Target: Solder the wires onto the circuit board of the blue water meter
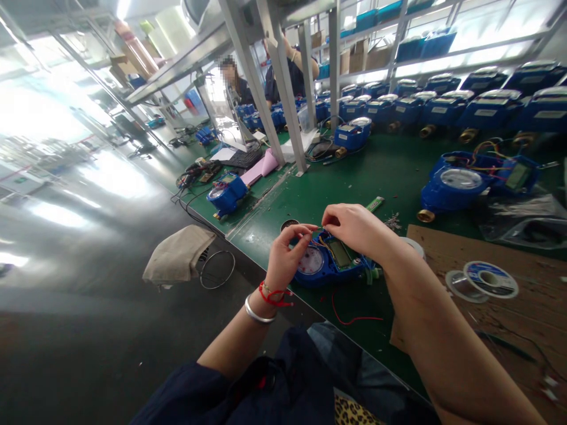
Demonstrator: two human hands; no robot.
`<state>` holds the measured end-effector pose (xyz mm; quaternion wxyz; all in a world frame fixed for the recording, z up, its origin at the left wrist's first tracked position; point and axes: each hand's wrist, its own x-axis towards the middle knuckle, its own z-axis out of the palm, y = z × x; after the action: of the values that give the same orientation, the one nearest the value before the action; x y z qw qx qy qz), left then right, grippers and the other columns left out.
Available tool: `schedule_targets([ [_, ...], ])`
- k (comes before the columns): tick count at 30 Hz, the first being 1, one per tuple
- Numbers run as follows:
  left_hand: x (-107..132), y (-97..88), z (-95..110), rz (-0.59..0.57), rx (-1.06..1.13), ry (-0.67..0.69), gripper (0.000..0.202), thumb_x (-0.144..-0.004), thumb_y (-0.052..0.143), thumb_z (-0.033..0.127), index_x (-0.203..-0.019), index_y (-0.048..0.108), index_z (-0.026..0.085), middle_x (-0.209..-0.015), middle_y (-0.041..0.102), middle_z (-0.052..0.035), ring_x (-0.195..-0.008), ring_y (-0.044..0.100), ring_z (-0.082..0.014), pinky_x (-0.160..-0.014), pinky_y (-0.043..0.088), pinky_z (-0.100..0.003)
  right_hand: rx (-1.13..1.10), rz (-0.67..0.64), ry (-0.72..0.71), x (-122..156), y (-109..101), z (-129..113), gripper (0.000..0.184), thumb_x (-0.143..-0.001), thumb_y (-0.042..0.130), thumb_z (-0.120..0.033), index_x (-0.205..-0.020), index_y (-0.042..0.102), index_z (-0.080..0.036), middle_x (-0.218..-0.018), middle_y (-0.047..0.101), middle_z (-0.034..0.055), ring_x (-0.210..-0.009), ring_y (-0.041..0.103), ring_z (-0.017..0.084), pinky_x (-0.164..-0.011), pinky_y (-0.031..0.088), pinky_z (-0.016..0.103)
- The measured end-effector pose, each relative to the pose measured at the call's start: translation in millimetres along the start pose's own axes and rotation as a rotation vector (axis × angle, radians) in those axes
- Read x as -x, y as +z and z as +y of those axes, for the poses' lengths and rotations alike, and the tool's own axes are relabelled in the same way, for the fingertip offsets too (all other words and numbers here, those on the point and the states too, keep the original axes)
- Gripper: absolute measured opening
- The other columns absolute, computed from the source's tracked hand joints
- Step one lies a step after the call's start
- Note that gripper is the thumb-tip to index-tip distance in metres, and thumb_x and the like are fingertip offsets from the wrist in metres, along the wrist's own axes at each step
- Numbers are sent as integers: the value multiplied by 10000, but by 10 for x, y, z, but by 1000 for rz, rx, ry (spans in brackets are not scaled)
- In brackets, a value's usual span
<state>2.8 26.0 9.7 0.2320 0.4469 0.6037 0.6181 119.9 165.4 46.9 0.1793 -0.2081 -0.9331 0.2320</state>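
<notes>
Nearby, blue meter [330, 260], solder spool [490, 278], cardboard [443, 243], red wire [354, 320]

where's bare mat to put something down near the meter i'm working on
Bare green mat lies between the near meter, the open meter and the back row of meters. The cardboard is free just beyond the solder spool. It is crowded along that row and by the plastic bags.

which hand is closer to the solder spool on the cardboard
Right. The right hand is over the blue meter, with the solder spool off to its right on the cardboard. The left hand is beyond it, at the meter's left edge.
</notes>
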Motion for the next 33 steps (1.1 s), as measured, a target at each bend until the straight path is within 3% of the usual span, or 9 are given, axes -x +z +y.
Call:
schedule_targets([
  [10, -52, -9, -130, -31, 75, -192, 104, -823, 633, 275, -869, 638, 181, -773, 661, -19, -730, 591, -143, -678, 443, -227, -46, -3, -41, -13, 66, -30, 146, -805, 521, -116, -798, 651, -183, -795, 668, 3, -749, 577, 132, -678, 377, 219],
  [19, -5, 7, -198, 53, 20, -166, 129, -809, 645, 307, -864, 661, 191, -803, 639, -12, -762, 560, -147, -711, 431, -234, 11, 1, 17, -32, 140, -16, 165, -807, 521, -144, -802, 674, -205, -857, 690, 22, -806, 601, 151, -740, 398, 230],
  [25, 5, 0, -192, 40, -37, -158, 136, -819, 620, 314, -872, 644, 191, -835, 639, -14, -802, 563, -150, -740, 435, -237, 51, -22, 36, -26, 119, -31, 152, -811, 522, -152, -811, 667, -198, -874, 688, 29, -833, 604, 158, -746, 401, 240],
  [33, -5, 0, -171, 31, -142, -130, 177, -855, 572, 330, -884, 632, 166, -841, 630, -25, -799, 563, -146, -740, 444, -244, 69, -12, -13, -21, 127, -11, 239, -836, 524, -177, -1017, 681, -171, -1039, 684, 60, -951, 614, 188, -852, 429, 272],
])
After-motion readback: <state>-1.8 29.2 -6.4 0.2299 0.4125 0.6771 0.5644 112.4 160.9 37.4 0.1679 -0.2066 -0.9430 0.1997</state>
